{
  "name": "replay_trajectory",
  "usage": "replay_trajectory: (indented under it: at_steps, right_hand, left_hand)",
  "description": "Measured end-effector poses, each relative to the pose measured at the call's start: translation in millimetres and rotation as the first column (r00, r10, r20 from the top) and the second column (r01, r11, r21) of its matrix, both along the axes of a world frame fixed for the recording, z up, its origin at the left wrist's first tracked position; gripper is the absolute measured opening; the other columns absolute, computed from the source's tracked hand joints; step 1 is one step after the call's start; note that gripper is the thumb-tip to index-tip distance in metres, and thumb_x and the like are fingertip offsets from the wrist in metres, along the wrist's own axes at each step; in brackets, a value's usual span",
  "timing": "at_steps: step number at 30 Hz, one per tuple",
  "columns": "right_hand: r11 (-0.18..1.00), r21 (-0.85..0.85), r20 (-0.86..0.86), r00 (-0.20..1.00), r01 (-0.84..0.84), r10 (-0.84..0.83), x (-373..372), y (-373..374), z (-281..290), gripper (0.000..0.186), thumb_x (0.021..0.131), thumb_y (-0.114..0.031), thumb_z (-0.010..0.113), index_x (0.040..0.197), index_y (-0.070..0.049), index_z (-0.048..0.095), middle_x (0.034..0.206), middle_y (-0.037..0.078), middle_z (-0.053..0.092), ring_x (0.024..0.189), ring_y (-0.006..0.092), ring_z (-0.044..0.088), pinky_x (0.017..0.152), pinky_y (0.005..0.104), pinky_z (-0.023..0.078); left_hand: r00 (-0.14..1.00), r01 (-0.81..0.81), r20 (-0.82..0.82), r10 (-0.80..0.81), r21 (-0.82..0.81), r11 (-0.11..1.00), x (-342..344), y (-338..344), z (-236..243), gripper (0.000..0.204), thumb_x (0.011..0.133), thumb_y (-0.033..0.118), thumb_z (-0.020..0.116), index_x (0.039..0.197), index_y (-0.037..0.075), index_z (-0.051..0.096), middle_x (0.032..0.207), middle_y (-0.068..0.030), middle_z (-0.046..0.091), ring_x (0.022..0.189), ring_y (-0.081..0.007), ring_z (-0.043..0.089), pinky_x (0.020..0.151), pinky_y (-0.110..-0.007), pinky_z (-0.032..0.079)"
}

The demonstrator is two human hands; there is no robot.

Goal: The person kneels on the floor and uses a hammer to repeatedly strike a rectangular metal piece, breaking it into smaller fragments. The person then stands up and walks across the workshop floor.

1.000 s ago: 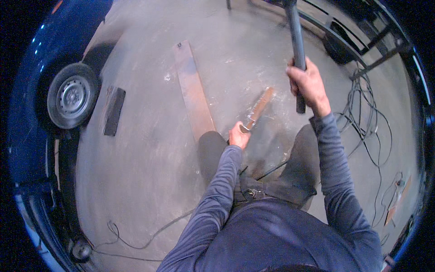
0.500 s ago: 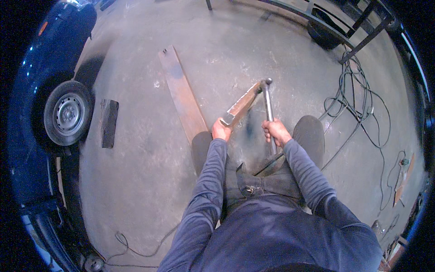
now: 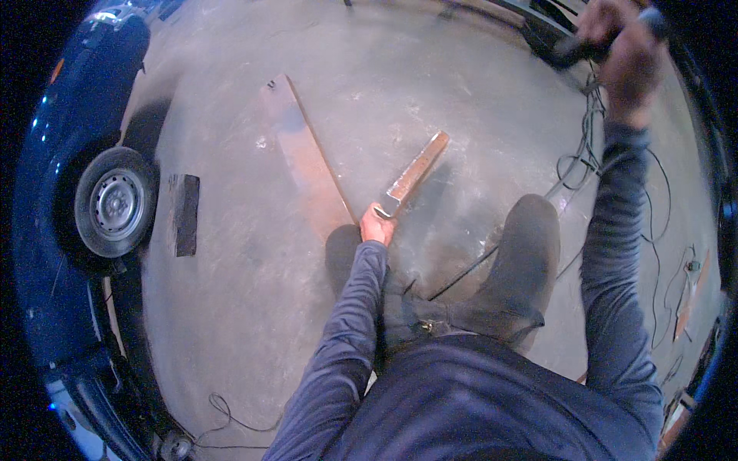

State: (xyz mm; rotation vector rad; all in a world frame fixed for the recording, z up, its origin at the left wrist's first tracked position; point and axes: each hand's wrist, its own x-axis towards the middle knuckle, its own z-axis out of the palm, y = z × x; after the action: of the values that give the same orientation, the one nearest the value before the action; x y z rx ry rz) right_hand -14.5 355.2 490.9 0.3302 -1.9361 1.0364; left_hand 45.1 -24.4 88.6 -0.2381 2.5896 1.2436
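Note:
My left hand (image 3: 376, 225) is closed round the near end of a rusty metal bar (image 3: 416, 174), which slants up and to the right in front of my knees. Its upper face has a bright, chipped edge. High at the upper right, my right hand (image 3: 632, 71) is raised and smeared by motion. Its fingers are wrapped round the hammer (image 3: 653, 24), of which only a blurred bit shows; the head cannot be made out. A long flat rusty metal strip (image 3: 314, 154) lies on the floor beside my left knee.
A dark blue car (image 3: 46, 200) with a wheel (image 3: 117, 201) stands at left, a dark block (image 3: 185, 215) beside it. Cables (image 3: 584, 157) lie tangled at right. Near the top right is dark metal framework (image 3: 492, 17). A thin cord (image 3: 231, 419) curls at lower left.
My right hand has swung the hammer up and to the right, away from the far end of the bar. My left hand keeps its hold on the bar. My right knee has shifted slightly.

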Motion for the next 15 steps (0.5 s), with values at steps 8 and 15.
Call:
replay_trajectory:
  at_steps: [8,15]
  right_hand:
    - [0.701,-0.619,0.780,0.388,0.355,0.491,86,-65,-263,0.008,0.089,-0.011,0.056,0.094,-0.010,0.051,0.070,0.000,0.051,0.051,0.0101,0.050,0.040,0.0282,0.043]
    - [0.634,-0.665,0.724,0.547,0.394,0.419,122,-38,-187,0.014,0.086,-0.010,0.060,0.095,-0.008,0.050,0.068,0.000,0.048,0.049,0.0101,0.047,0.040,0.0289,0.041]
  left_hand:
    - [0.996,0.016,0.084,-0.026,0.119,0.993,-2,5,5,0.064,0.066,0.023,0.085,0.118,-0.003,0.059,0.115,-0.0239,0.068,0.108,-0.0358,0.067,0.092,-0.040,0.051]
    - [0.990,0.140,-0.045,-0.133,0.195,0.971,-42,32,-5,0.056,0.067,0.013,0.084,0.111,0.006,0.049,0.104,-0.0172,0.064,0.101,-0.0332,0.063,0.091,-0.041,0.050]
